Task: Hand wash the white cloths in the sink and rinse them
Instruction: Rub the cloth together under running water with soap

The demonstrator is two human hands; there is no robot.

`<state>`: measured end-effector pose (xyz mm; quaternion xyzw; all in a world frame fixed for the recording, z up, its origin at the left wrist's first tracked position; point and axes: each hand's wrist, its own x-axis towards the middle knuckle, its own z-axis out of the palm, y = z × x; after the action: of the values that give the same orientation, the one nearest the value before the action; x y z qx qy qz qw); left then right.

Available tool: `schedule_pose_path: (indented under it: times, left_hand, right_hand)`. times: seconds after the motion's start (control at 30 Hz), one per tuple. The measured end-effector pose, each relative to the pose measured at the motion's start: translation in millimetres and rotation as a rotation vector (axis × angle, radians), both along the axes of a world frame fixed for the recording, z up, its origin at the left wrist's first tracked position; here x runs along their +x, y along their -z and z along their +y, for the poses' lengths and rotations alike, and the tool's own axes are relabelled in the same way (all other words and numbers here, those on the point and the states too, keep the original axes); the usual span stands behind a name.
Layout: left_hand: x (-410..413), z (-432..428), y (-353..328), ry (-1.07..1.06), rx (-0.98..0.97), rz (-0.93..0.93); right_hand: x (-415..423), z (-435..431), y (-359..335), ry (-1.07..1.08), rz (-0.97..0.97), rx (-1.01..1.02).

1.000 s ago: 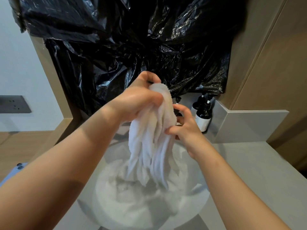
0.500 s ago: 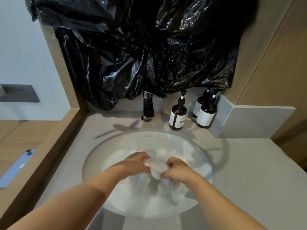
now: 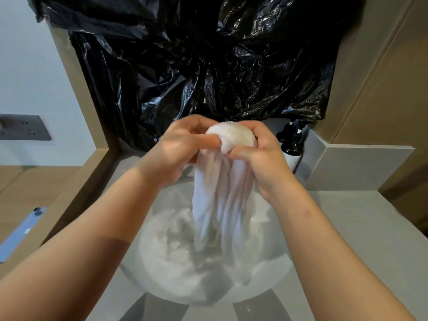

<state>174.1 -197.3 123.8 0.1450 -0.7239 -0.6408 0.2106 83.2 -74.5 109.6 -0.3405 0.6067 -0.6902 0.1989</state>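
Our left hand point(image 3: 183, 147) and right hand point(image 3: 261, 158) are both clenched on the bunched top of the cloth point(image 3: 220, 200), side by side, neither nearer. Its long axis hangs straight down from our fists, tail toward the sink point(image 3: 275, 258). We judge the next plunge is vertical.

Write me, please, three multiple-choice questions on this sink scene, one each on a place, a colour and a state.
1. Where is the white cloth? A. hanging above the sink; B. spread on the floor; C. folded on a shelf.
2. What colour is the plastic bag behind the sink? A. blue; B. white; C. black.
3. Which hands grip the cloth? A. left only; B. both; C. neither.
Answers: 1 A, its folds dangle over the sink; 2 C, the glossy bag is black; 3 B, the left hand and the right hand curl round its bunched top.
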Motion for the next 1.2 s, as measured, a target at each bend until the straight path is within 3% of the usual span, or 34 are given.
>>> schedule_pose_path:
  times: [0.1,0.23,0.4,0.47,0.53,0.77,0.9,1.03,1.2]
  left_hand:
    - [-3,-6,10,0.046,-0.005,-0.067]
    - [-7,-10,69,0.125,-0.098,-0.294]
    - [-7,-8,160,0.308,-0.494,-0.519]
    - [0,-4,194,0.449,-0.7,-0.64]
    - [6,1,223,0.631,-0.798,-0.797]
    - [-2,-3,254,0.719,-0.885,-0.957]
    - [-12,-1,271,0.61,-0.888,-0.976]
    - [-23,8,295,0.381,-0.935,-1.006]
    - [-26,-5,296,0.326,-0.822,-0.935]
  right_hand:
    - [-6,-2,9,0.016,0.025,0.137]
    - [-20,4,56,-0.05,0.156,0.622]
    - [-24,12,127,-0.253,0.379,1.182]
    - [-21,18,167,-0.394,0.529,1.401]
    - [-15,25,200,-0.55,0.544,1.54]
    - [-12,2,254,-0.679,0.505,1.684]
    - [-24,-6,273,-0.643,0.487,1.727]
    - [-24,-13,273,-0.532,0.589,1.719]
    - [-33,-16,267,-0.451,0.416,1.552]
